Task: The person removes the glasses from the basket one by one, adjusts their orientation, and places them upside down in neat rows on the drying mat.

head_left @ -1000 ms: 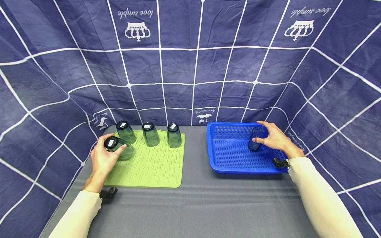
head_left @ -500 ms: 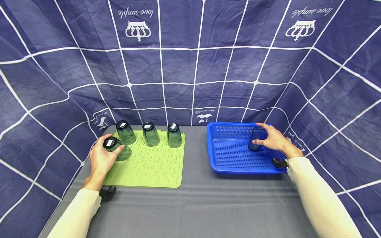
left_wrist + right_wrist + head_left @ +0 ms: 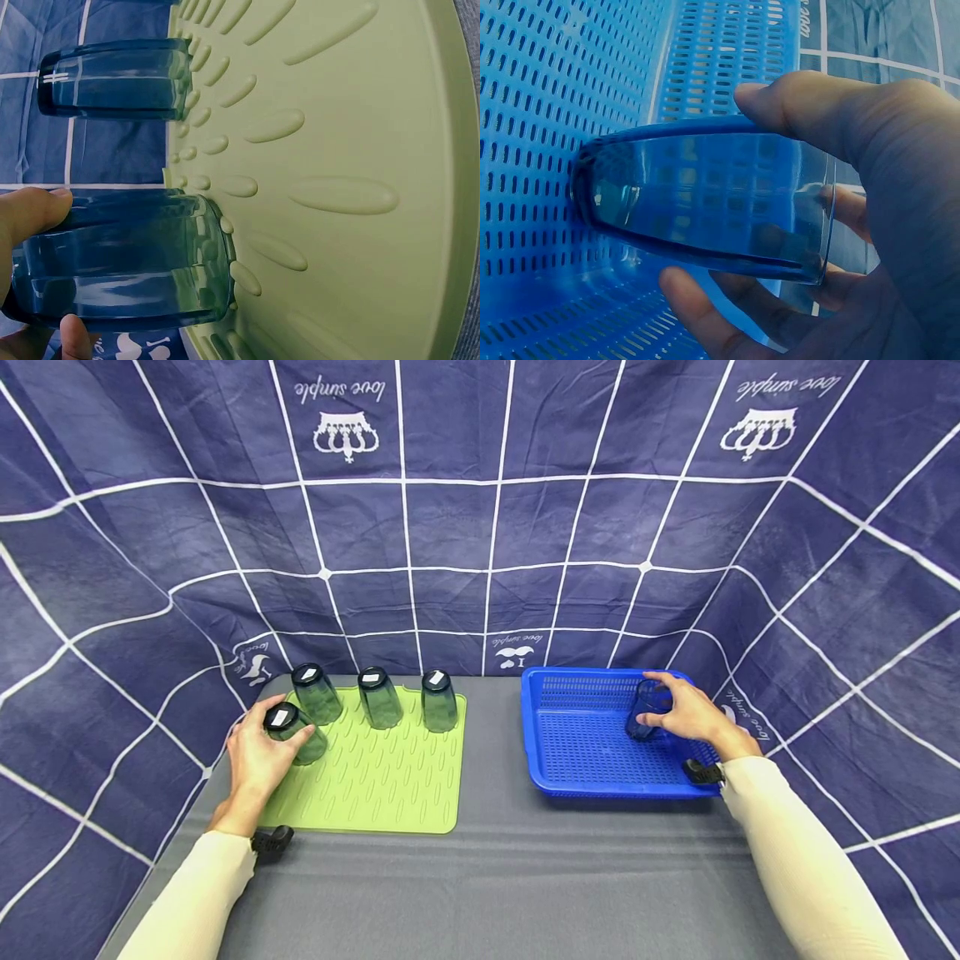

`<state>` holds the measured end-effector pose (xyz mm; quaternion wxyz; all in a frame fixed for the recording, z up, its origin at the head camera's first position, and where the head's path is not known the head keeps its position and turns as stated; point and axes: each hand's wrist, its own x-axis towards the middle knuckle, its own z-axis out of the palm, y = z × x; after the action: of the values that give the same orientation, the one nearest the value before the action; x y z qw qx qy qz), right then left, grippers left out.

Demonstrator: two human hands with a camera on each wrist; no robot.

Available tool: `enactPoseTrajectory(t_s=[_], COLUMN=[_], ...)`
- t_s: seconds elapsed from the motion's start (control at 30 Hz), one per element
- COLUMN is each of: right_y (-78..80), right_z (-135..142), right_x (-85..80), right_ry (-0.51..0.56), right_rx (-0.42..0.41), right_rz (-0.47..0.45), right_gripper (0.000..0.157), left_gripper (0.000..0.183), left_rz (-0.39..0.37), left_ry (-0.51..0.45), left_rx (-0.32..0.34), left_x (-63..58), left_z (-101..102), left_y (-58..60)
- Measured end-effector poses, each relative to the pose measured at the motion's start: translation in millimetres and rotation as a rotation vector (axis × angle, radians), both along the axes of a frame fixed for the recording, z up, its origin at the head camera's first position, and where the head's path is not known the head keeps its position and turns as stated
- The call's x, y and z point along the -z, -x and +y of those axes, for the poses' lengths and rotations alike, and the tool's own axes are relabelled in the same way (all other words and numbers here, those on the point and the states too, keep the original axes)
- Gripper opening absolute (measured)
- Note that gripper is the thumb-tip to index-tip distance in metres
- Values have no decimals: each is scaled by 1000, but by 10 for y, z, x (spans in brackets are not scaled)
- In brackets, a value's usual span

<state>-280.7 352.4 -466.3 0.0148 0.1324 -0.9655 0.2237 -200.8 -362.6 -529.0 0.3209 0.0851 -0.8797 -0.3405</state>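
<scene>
My left hand grips an upside-down tinted drinking glass near its base, at the left of a green drying mat. In the left wrist view, the glass has its rim against the mat, with thumb and fingers on opposite sides. My right hand holds another glass inside a blue basket. That glass stands mouth up in the right wrist view, thumb on one side, fingers round the other near the rim. Its base is at the basket floor.
Behind the left hand's glass, three more upside-down glasses, a left glass, a middle glass and a right glass, line the mat's far edge. Grey cloth covers the table. A blue checked curtain encloses the back and sides.
The glass in my left hand has gone from leaning, rim to the right, to standing more upright on the mat. My right hand and its glass have hardly moved.
</scene>
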Motion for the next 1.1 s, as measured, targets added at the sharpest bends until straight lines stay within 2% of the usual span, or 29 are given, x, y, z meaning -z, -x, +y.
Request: enactPoseTrajectory(t_s=[0.33,0.63,1.1], right_y=[-4,-8,-23], right_z=[6,0,-1], right_x=[22,-14,-34], right_ry=[5,7,12], right_rx=[16,36,48], right_rz=[10,21,26], right_gripper=[87,86,87], left_gripper=[74,75,75], left_rz=[-34,-12,12], left_ry=[22,4,-3], left_rx=[-7,-3,2], left_x=[39,113,149], left_z=[8,42,55], left_y=[44,71,61])
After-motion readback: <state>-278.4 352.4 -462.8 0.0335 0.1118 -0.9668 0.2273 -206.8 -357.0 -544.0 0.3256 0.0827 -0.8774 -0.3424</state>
